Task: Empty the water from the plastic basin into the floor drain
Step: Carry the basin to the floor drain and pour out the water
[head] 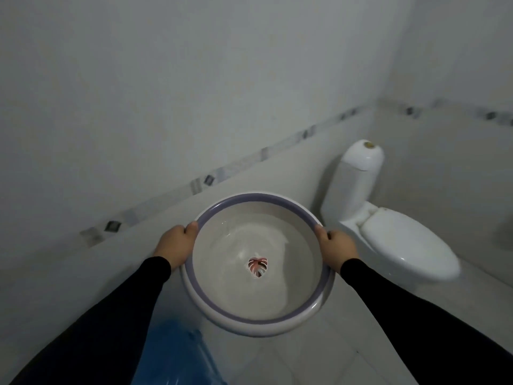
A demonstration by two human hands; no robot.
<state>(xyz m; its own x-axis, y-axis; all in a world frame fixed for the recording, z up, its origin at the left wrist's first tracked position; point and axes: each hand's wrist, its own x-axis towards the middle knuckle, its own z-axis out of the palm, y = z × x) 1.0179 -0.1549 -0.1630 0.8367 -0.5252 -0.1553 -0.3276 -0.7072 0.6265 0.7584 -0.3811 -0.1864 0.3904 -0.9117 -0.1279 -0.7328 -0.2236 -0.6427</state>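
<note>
Basin full, level | my left hand, right hand clasp its rim | no drain visible; pouring remains

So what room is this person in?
Most likely a bathroom. There is a white toilet with its lid down, tiled walls with a patterned border strip, and a tiled floor under the basin of water.

The round plastic basin with a purple rim looks smooth and a bit shiny, and the clear water in it glints. The white toilet is hard, glossy china. The pale floor tiles look smooth. The long black sleeves are soft, dull cloth.
</note>
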